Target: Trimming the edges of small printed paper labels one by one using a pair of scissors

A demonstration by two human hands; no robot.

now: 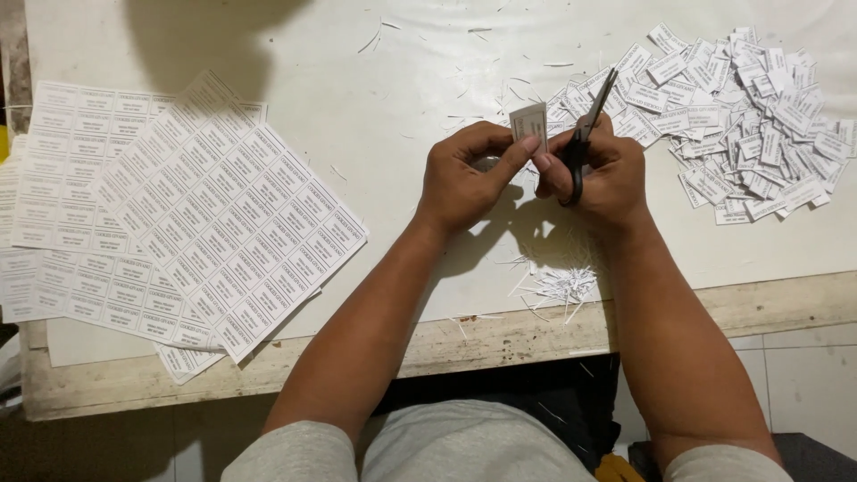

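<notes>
white paper fills this bench: the left hand (pixel 464 178) pinches a small white printed paper label (pixel 528 123) between thumb and fingertips, held just above the pale wooden table (pixel 402 80) near its middle. the right hand (pixel 600 174) grips black-handled scissors (pixel 585 134), fingers through the loops, blades slightly parted and pointing far, just beside the label. to the right lies a large heap of cut white labels (pixel 745 125), so much cutting looks done. to the left, a stack of uncut white label sheets (pixel 196 214) suggests plenty remains. thin paper trimmings (pixel 558 286) lie near the table's near edge.
</notes>
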